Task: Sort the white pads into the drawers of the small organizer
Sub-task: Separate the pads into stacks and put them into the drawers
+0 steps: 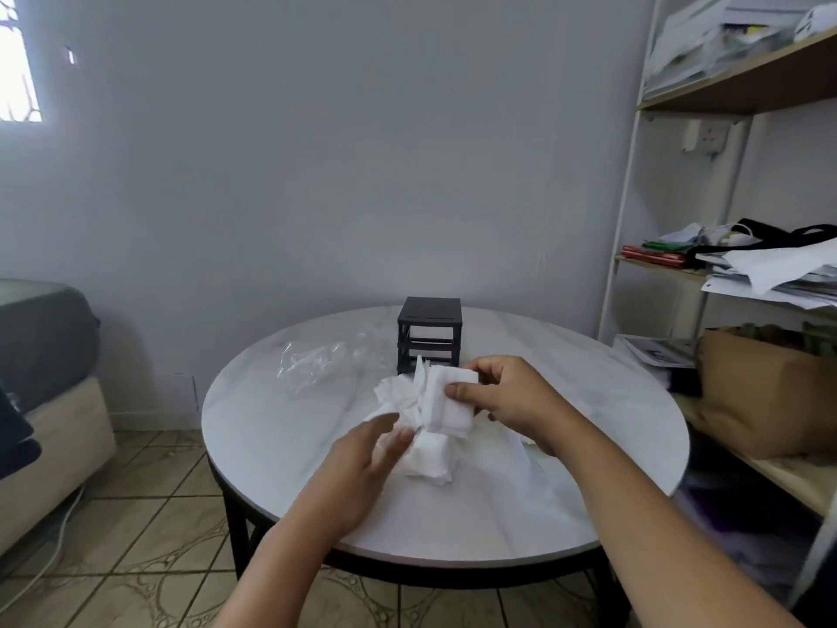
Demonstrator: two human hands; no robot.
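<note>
The right hand [507,401] pinches pads [446,407], thumb on top — the left hand [362,460] touches lower ones, grip unclear; organizer [429,330] just behind, table [271,428] rim well apart.

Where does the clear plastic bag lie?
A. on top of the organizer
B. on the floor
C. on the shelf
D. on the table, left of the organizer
D: the bag lies crumpled on the table just left of the organizer.

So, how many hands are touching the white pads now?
2. The left hand touches the near-left side of the white pads; the right hand pinches a stack of them at the pile's right, in front of the black organizer.
</note>
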